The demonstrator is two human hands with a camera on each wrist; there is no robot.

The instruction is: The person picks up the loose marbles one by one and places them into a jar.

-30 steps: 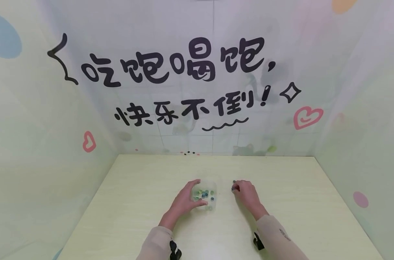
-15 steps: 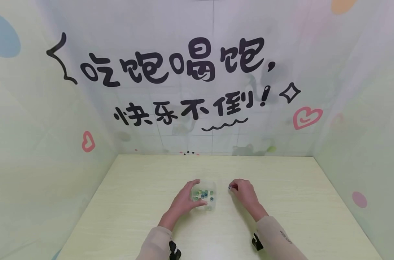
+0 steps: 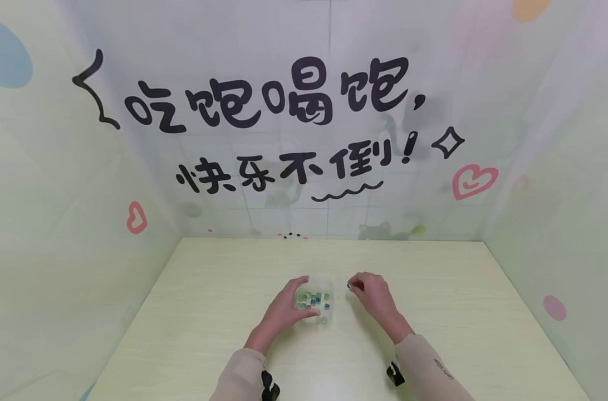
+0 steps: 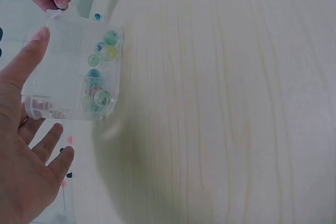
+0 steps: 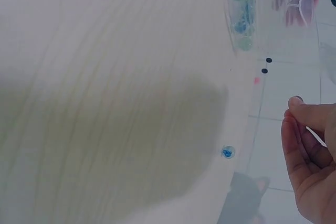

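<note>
A clear plastic box (image 3: 326,285) stands on the table with several green, blue and yellowish glass marbles (image 4: 94,85) lying in its bottom. My left hand (image 3: 283,309) holds the box from the left, thumb on the near side and fingers round the far side. To the right of the box, my right hand (image 3: 378,296) pinches a small dark marble (image 3: 349,285) between thumb and fingertips, slightly above the table. One loose blue marble (image 5: 228,152) lies on the table below the right hand; in the head view that hand hides it.
The pale wood-grain table (image 3: 209,289) extends on both sides of the hands. A printed cloth backdrop (image 3: 304,217) with black lettering rises at the table's back edge, and cloth walls (image 3: 549,223) flank it left and right.
My right hand has picked up a marble and moved left and a little upward, toward the box. The left hand and the box have stayed in place.
</note>
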